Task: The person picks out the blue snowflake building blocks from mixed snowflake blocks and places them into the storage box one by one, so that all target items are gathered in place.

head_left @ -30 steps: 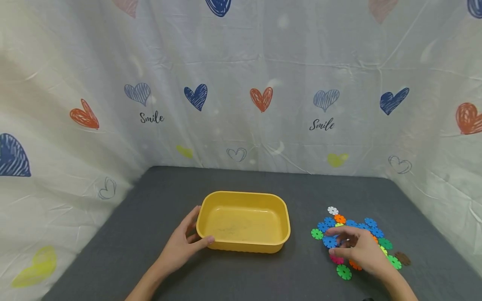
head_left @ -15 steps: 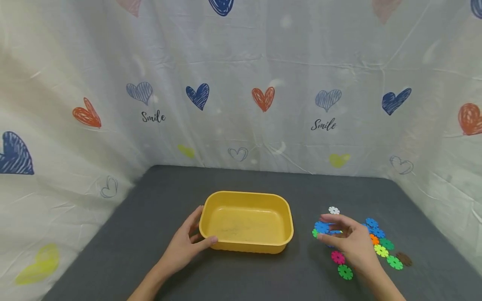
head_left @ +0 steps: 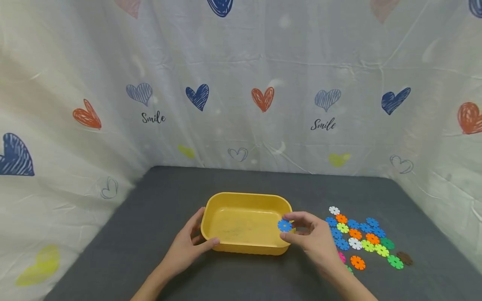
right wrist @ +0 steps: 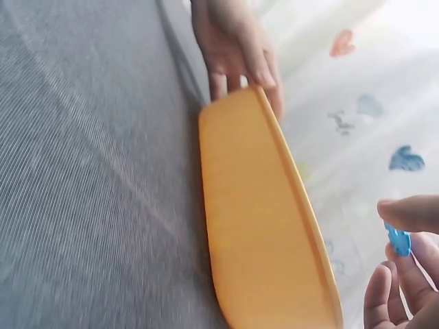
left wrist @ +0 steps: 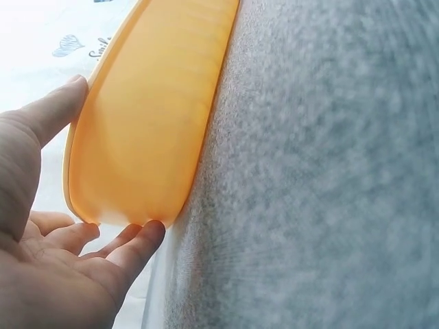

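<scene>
A yellow plastic basin [head_left: 246,246] sits on the dark cloth, nothing inside it. My left hand [head_left: 186,246] holds its left end, thumb on the front rim and fingertips against the end wall, as the left wrist view shows. Between thumb and fingers my right hand [head_left: 310,236] pinches a blue snowflake disc [head_left: 284,225], a notched flat building piece. That hand is over the basin's right rim; in the right wrist view the disc [right wrist: 399,240] appears edge-on above the rim. Several more snowflake discs [head_left: 355,233] in blue, orange, yellow, white, green, pink and brown lie to the right.
The dark grey cloth [head_left: 180,188] covers the table. A pale curtain [head_left: 233,125] printed with hearts and "Smile" hangs behind and along both sides. A brown disc [head_left: 404,258] lies at the pile's right edge.
My right hand has picked up a blue snowflake disc from the pile and carried it left to the basin's right rim. The left hand stays at the basin's left end.
</scene>
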Demonstrator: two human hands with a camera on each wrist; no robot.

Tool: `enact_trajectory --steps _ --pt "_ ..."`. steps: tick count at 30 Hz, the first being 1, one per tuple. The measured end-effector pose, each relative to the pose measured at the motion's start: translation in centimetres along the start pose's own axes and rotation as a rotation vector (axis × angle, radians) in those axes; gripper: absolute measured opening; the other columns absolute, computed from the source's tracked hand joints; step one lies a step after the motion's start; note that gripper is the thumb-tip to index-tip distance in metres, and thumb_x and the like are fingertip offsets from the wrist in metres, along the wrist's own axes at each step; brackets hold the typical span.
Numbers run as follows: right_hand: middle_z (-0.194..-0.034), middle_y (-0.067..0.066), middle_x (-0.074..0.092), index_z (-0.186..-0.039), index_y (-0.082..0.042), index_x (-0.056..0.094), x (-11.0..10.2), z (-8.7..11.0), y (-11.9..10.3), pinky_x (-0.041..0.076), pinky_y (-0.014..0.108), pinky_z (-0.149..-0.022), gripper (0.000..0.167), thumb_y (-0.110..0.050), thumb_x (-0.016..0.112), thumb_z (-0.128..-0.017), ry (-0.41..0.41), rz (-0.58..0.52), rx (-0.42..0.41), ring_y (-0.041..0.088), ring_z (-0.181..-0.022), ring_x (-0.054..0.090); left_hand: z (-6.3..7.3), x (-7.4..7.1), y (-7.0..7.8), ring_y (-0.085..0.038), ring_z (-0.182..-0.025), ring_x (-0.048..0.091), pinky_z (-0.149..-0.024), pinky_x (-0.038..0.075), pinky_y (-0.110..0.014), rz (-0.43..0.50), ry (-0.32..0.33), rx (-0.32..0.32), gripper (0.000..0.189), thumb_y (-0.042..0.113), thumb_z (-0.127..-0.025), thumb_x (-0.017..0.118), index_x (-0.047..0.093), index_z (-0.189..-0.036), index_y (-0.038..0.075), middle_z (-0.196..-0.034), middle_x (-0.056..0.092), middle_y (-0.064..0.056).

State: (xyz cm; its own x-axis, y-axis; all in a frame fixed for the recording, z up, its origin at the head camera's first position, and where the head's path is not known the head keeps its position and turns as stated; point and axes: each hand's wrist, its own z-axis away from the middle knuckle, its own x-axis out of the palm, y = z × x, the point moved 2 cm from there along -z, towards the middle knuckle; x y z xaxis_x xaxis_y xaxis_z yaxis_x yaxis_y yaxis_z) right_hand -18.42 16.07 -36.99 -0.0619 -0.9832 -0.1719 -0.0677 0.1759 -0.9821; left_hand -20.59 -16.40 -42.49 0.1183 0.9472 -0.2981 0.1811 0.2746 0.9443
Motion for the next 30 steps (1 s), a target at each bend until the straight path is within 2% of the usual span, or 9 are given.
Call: enact_trajectory --steps 9,19,23,30 --pt "-0.104 0.003 0.069 -0.104 -0.009 0.076 3.0 -1.3 -0.3 0.056 0.031 -0.076 0.036 -0.005 0.089 -0.070 -0.039 0.005 -0.058 0.026 -0.092 0.059 -0.1 0.0 -0.1 -0.024 -0.126 0.050 -0.101 0.045 -0.045 -0.013 0.006 0.006 0.094 0.028 -0.082 0.083 0.024 -0.156 0.029 -0.153 0.034 -0.003" --pt "-0.102 0.003 0.068 -0.098 -0.011 0.076 4.3 -1.8 0.2 0.055 0.031 -0.072 0.032 -0.003 0.088 -0.070 -0.049 0.012 -0.066 0.026 -0.090 0.058 0.0 -0.1 0.0 -0.024 -0.124 0.052 -0.100 0.046 -0.046 -0.023 0.010 0.002 0.094 0.028 -0.082 0.083 0.025 -0.156 0.028 -0.151 0.037 -0.003" --pt "-0.101 0.003 0.068 -0.099 -0.010 0.076 4.6 -1.9 0.2 0.054 0.030 -0.069 0.032 -0.002 0.088 -0.070 -0.044 0.012 -0.067 0.026 -0.090 0.058 0.0 -0.2 0.0 -0.023 -0.123 0.052 -0.100 0.047 -0.046 -0.029 0.015 -0.003 0.095 0.028 -0.081 0.084 0.026 -0.156 0.028 -0.151 0.037 -0.002" --pt "-0.098 0.004 0.068 -0.099 -0.008 0.076 4.8 -2.0 0.1 0.050 0.029 -0.054 0.032 0.002 0.086 -0.071 -0.069 -0.008 -0.026 0.024 -0.084 0.059 0.0 0.0 0.2 -0.025 -0.124 0.052 -0.099 0.047 -0.046 -0.024 0.009 0.001 0.094 0.027 -0.082 0.084 0.026 -0.156 0.025 -0.153 0.035 -0.004"
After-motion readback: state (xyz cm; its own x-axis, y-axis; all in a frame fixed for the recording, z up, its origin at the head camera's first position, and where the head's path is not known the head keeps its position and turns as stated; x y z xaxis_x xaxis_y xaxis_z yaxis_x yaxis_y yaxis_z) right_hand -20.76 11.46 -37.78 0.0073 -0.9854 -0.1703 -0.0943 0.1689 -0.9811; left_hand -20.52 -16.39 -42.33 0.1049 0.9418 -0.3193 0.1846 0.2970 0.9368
